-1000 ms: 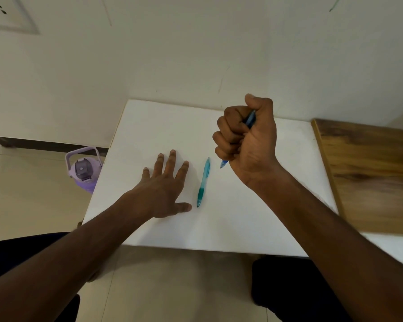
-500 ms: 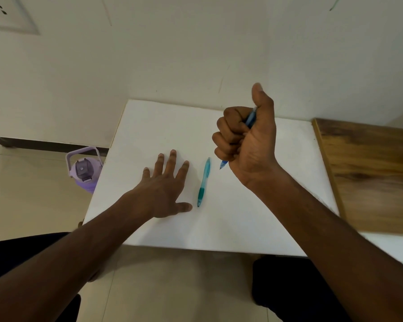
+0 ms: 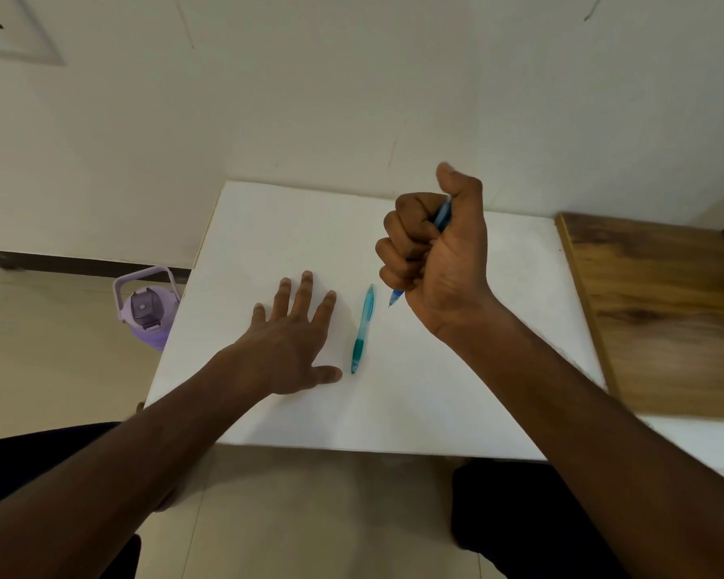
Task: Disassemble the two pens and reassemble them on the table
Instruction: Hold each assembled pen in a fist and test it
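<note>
Both of the 2 pens look whole, so I judge the task barely begun: all disassembly and reassembly remains. The right hand [image 3: 435, 252] is fisted around the blue pen [image 3: 396, 297], thumb raised, above the white table [image 3: 498, 369]. The left hand [image 3: 287, 342] lies flat, fingers spread, just beside the teal pen [image 3: 362, 328] resting on the table. No brand or writing is readable on either pen.

The right hand [image 3: 437, 252] hides most of the blue pen [image 3: 442, 215].
</note>
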A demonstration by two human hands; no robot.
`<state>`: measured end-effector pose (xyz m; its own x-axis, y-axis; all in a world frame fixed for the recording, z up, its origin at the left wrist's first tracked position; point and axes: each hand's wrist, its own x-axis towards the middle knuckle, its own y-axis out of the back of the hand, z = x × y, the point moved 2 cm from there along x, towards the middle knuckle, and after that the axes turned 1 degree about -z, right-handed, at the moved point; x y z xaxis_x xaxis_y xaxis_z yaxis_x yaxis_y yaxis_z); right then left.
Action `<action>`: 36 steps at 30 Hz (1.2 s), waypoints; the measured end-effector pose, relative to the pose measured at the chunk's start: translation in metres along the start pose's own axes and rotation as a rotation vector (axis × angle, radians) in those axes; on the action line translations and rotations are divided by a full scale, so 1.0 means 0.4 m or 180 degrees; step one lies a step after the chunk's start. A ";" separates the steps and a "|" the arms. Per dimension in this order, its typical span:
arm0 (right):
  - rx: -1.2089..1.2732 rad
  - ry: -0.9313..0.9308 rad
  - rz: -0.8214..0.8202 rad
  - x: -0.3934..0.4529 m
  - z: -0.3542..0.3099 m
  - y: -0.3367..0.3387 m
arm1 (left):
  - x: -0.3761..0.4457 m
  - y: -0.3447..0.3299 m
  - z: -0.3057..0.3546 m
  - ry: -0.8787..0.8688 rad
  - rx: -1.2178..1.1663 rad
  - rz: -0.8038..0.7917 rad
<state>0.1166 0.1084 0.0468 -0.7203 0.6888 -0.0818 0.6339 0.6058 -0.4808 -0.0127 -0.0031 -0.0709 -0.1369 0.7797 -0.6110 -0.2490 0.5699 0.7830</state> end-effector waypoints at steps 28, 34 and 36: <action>0.0534 -0.0142 0.0076 0.006 -0.008 0.013 | -0.011 0.009 0.002 -0.0028 0.0034 -0.0019; 0.0634 -0.0112 0.0054 0.006 -0.006 0.016 | -0.012 0.011 0.006 -0.0023 0.0031 0.0022; 0.0738 -0.0098 -0.0015 0.008 -0.006 0.022 | -0.014 0.012 0.005 -0.0022 0.0041 0.0027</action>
<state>0.1208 0.1169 0.0443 -0.7336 0.6716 -0.1040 0.5515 0.4988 -0.6686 -0.0109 -0.0042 -0.0636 -0.1323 0.7863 -0.6035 -0.2356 0.5665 0.7897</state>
